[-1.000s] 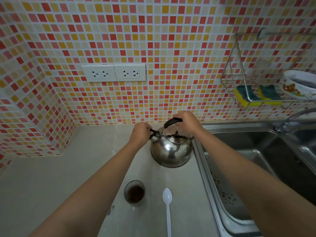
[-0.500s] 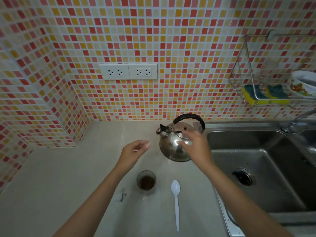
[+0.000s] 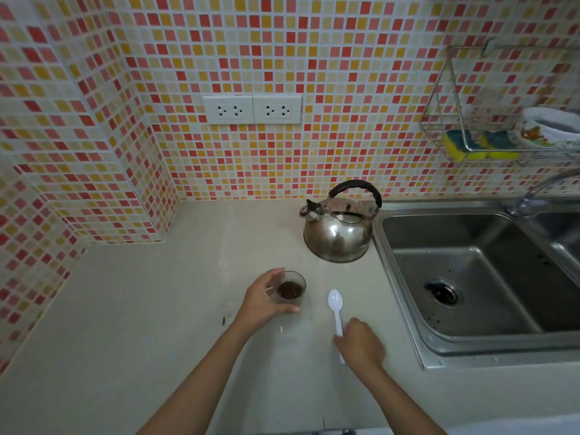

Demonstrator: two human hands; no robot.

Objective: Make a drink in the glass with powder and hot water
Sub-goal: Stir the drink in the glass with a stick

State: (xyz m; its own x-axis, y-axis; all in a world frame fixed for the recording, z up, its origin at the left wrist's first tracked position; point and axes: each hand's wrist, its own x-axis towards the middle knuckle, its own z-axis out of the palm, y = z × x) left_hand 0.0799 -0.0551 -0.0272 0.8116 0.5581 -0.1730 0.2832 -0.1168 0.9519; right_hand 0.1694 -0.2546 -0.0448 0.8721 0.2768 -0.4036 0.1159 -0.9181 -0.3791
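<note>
Head view: right hand (image 3: 361,343) covers the spoon (image 3: 335,304) handle, grip unclear.

hands off kettle (image 3: 339,233), now at glass (image 3: 290,290), spoon (image 3: 336,309)

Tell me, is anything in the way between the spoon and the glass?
Nothing visible. The spoon lies on bare counter just right of the glass. The right hand is on its handle, and the left hand wraps the glass from the other side.

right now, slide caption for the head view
Left hand steadies the glass; right hand reaches the spoon.
</note>
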